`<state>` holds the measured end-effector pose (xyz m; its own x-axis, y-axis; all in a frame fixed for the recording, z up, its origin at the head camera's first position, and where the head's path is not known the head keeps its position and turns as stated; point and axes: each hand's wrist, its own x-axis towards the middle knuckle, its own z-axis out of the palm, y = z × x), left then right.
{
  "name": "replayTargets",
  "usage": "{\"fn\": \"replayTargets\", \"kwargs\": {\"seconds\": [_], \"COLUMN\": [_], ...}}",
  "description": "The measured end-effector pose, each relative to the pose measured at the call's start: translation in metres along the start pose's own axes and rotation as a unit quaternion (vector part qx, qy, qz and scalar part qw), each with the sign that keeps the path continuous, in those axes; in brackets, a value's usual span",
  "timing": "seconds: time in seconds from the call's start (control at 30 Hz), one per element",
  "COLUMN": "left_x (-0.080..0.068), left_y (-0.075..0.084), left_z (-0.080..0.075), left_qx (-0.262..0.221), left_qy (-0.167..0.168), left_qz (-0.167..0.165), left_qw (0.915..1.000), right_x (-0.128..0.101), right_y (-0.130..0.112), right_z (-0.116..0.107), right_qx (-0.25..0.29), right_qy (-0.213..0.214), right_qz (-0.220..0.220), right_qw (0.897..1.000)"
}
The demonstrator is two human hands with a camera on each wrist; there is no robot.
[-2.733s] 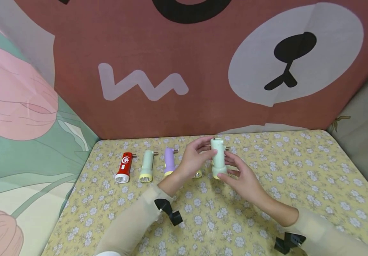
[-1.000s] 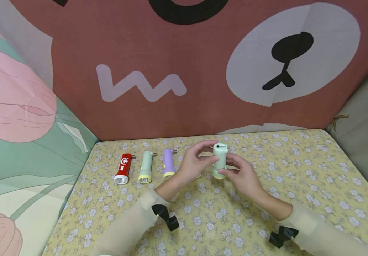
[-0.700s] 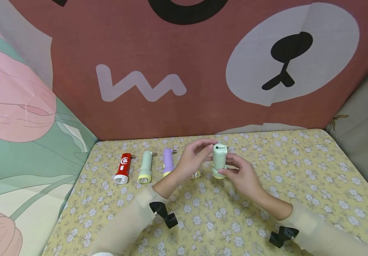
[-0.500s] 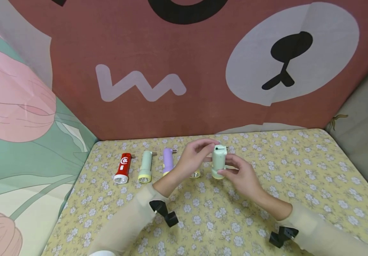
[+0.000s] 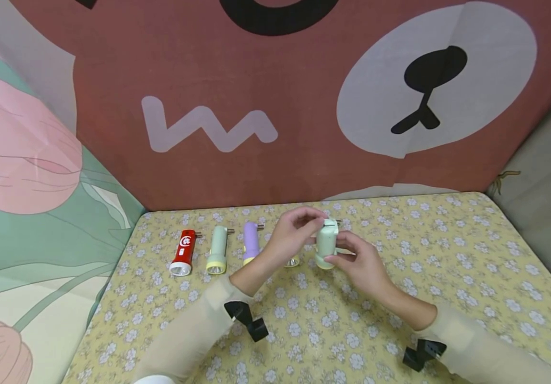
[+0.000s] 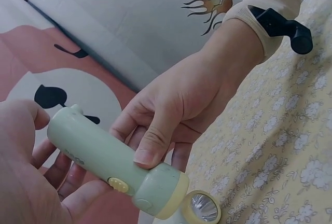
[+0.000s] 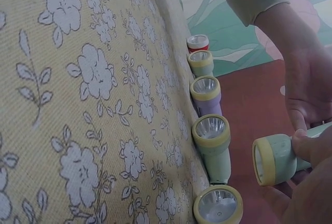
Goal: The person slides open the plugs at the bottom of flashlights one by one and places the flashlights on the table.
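Observation:
Upright between my hands is a light green flashlight (image 5: 326, 243) with a yellow rim, tilted so its top end faces the head camera. My right hand (image 5: 364, 264) pinches it near the lamp head, thumb in front. My left hand (image 5: 291, 234) holds the other end, its thumb on the top by a dark slot. In the left wrist view a yellow switch (image 6: 118, 184) shows on the flashlight's side, near a left fingertip. The lamp head's yellow rim (image 7: 264, 163) is plain in the right wrist view.
On the flowered tablecloth (image 5: 314, 336) a row of flashlights lies left of and behind my hands: red (image 5: 184, 253), green (image 5: 217, 250), purple (image 5: 251, 242), another green (image 7: 213, 149) and one more (image 7: 218, 206). A bear-print cloth (image 5: 256, 176) rises behind the table.
The held flashlight has tipped, bringing its top end into view. My left thumb has shifted from its side to the top, while my right hand keeps its hold near the lamp head.

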<state>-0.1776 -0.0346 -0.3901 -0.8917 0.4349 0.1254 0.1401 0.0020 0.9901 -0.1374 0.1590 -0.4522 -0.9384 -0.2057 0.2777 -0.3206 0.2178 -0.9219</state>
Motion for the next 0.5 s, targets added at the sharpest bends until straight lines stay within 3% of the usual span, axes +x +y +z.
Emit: {"fn": "replayTargets", "kwargs": {"seconds": [0.5], "left_x": [-0.0008], "left_y": [-0.0026], "left_z": [0.0078], "left_qx": [0.011], "left_qy": [0.026], "left_qz": [-0.01], "left_qw": [0.9995], "right_x": [-0.0024], "right_y": [0.002], "right_z": [0.0017], "right_qx": [-0.02], "right_qy": [-0.008], "right_qz": [0.005], "right_qw": [1.0]}}
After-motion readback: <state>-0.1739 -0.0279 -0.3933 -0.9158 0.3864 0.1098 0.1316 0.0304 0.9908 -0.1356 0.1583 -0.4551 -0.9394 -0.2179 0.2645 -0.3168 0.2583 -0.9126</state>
